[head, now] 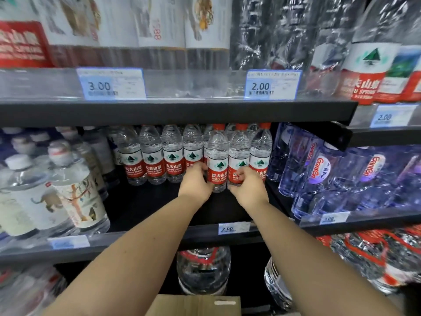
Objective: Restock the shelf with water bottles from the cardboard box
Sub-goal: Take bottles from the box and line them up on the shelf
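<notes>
Both my arms reach into the middle shelf (145,201). My left hand (196,181) grips a red-capped, red-labelled water bottle (218,153) low on its body. My right hand (247,187) grips the bottle beside it (239,151), fingers curled over its label. Both bottles stand upright at the front of a row of like bottles; a third red-capped one (260,153) stands just to their right. Several more (152,156) line the back to the left. A corner of the cardboard box (193,304) shows at the bottom edge, its inside hidden.
White-capped bottles with animal labels (68,190) fill the shelf's left side, blue Ganten bottles (330,169) the right. The dark upper shelf edge (177,111) hangs just above the bottle caps. Large jugs (204,270) sit on the shelf below. Dark bare shelf lies before the left bottles.
</notes>
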